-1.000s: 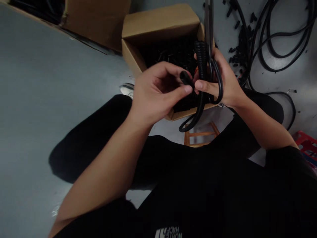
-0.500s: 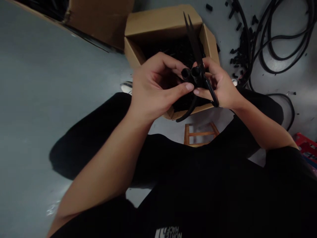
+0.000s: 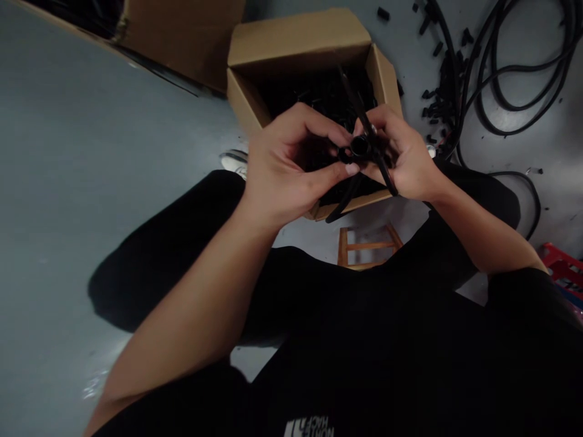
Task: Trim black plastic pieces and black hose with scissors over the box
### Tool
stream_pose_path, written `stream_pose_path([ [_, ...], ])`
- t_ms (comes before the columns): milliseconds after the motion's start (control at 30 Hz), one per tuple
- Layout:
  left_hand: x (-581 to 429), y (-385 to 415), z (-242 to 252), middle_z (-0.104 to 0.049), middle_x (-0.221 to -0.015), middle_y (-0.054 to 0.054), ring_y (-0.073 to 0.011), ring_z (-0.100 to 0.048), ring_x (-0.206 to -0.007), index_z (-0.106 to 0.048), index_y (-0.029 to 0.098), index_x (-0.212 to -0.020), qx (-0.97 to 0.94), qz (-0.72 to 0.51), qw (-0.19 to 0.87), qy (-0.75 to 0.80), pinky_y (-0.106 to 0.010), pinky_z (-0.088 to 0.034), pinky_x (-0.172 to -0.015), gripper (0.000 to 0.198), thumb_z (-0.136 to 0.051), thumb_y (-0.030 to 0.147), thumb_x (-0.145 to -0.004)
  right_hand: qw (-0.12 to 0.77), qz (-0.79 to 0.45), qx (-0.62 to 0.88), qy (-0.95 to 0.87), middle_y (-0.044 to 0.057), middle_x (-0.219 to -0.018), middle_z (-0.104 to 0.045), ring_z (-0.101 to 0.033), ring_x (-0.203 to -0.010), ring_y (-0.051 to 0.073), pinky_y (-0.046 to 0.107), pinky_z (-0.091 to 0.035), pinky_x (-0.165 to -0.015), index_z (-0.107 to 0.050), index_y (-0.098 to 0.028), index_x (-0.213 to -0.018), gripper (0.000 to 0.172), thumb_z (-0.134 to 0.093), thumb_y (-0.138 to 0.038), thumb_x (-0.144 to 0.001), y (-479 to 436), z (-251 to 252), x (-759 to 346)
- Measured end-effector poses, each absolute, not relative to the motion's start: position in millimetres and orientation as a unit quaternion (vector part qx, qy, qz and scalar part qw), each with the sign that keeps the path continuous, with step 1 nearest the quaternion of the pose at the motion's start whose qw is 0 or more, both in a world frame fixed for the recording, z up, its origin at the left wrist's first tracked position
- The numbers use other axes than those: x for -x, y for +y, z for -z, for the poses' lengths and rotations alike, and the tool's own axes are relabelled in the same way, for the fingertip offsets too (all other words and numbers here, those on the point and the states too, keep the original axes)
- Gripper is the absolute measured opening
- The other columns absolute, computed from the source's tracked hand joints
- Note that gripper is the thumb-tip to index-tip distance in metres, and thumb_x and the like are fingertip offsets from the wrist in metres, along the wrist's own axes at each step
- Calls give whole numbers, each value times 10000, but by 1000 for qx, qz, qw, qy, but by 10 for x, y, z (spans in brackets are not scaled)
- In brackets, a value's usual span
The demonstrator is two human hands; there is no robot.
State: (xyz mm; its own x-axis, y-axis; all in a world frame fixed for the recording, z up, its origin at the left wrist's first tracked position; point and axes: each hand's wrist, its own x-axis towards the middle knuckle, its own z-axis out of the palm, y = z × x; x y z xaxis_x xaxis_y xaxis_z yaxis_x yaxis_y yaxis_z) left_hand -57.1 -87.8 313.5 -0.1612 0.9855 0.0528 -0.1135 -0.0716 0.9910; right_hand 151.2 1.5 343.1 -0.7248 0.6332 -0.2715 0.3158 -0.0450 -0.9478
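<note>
the round open end of the black plastic tube [image 3: 359,145] now faces you, with the second end that sat beside it tucked almost out of sight, and the long flat black strip [image 3: 353,100] has tipped down over the cardboard box [image 3: 296,51]. your left hand [image 3: 286,164] and right hand [image 3: 405,158] both close on the piece, the fingers [image 3: 319,124] curled in tight, holding it just above the black plastic bits [image 3: 314,97] in the box.
</note>
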Motion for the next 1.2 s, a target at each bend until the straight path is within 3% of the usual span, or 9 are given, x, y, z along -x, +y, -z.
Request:
stream_pose_path([
  [200,556,-859,-3202,-791,-1001,-12,-226,-786,-927,-787,308,-958,-444,-588,483,473,-418,-706,-898,390,-1096,458,-774,126,-616,350,-695,64,-1278,-712,-699,-1330,321,506,-665,-1142,-673,-296,-1291,579,-858,-715,-938,26,-3441,-1542],
  [400,558,-850,-3240,-762,-975,-12,-213,-776,-927,-752,262,-940,-422,-581,508,477,-409,-698,-911,476,-1115,504,-750,142,-612,336,-702,55,-1285,-708,-714,-1314,304,513,-657,-1161,-668,-282,-1308,600,-835,-738,-956,27,-3411,-1558],
  [700,572,-805,-2998,-778,-1019,-1,-185,-800,-872,-816,259,-1130,-493,-627,445,408,-388,-691,-839,600,-1099,617,-742,147,-617,341,-694,63,-1303,-702,-723,-1289,302,479,-670,-1125,-651,-298,-1312,682,-824,-823,-913,30,-3449,-1551],
  [800,585,-771,-2974,-778,-989,4,-141,-777,-829,-839,247,-1125,-411,-676,480,380,-323,-668,-809,550,-1077,612,-790,156,-658,331,-658,49,-1284,-694,-756,-1185,259,421,-689,-1029,-591,-297,-1391,795,-820,-867,-886,15,-3455,-1535],
  [933,647,-773,-3088,-773,-918,-14,-102,-710,-742,-919,273,-1152,-299,-654,581,383,-234,-608,-687,377,-1045,497,-875,137,-704,314,-622,8,-1195,-683,-772,-1023,180,323,-668,-859,-525,-279,-1435,875,-809,-894,-881,-25,-3477,-1531],
  [1067,673,-783,-3178,-783,-934,-28,-118,-709,-729,-935,263,-1161,-287,-642,596,387,-243,-614,-656,433,-1077,498,-826,126,-736,303,-592,-16,-1094,-697,-780,-960,145,275,-670,-830,-531,-265,-1409,853,-801,-892,-899,-51,-3473,-1527],
  [1200,648,-785,-3212,-806,-936,-46,-136,-727,-748,-931,259,-1135,-278,-636,600,398,-265,-636,-671,364,-1048,478,-868,144,-768,288,-554,2,-1064,-739,-793,-922,142,243,-680,-797,-547,-238,-1390,852,-881,-830,-876,-54,-3414,-1513],
])
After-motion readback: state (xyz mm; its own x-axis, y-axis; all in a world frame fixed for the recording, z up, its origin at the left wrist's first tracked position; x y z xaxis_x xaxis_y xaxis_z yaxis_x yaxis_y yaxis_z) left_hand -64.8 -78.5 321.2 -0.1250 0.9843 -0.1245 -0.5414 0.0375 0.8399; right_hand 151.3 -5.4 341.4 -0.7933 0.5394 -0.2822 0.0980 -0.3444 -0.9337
